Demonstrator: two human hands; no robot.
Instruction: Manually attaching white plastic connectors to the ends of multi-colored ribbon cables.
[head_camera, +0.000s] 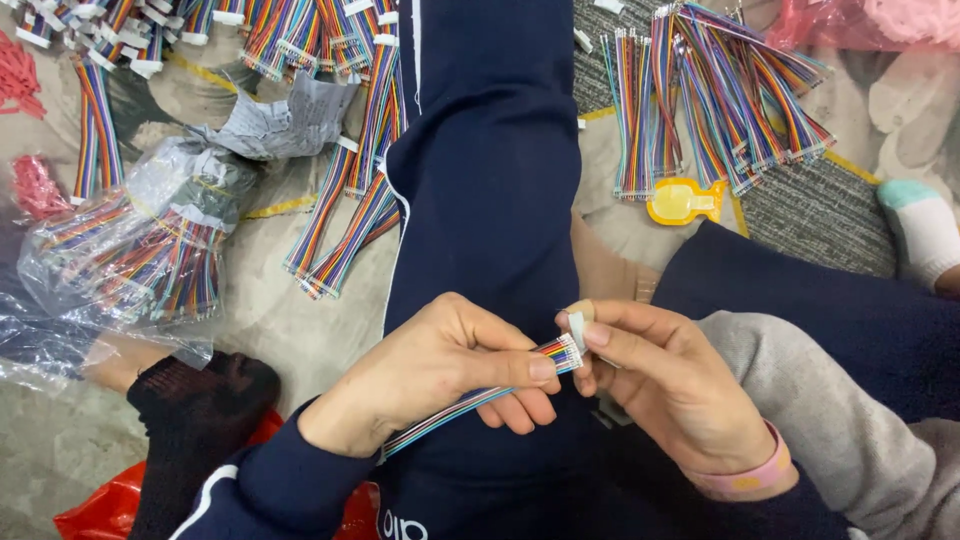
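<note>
Nearest the camera, the left hand (430, 375) pinches a rainbow ribbon cable (470, 405) between thumb and fingers, its grip closed tight just behind the cable's stripped end; the cable trails back under the palm toward the dark blue sleeve (270, 480). Right hand (665, 385), wearing a pink wristband (745, 480), holds a small white connector (577, 330) in a narrow fingertip grip, pressed against the cable's wire tips. Both hands meet over a dark blue trouser leg (490, 170) stretched across the floor. On the floor's left side lies a clear plastic bag (140, 250) of similar cables, with loose cable bundles (345, 210) just beside the leg. Toward the far right edge, more cable bundles (720, 90) fan out, a small yellow plastic piece (685, 200) just below them
</note>
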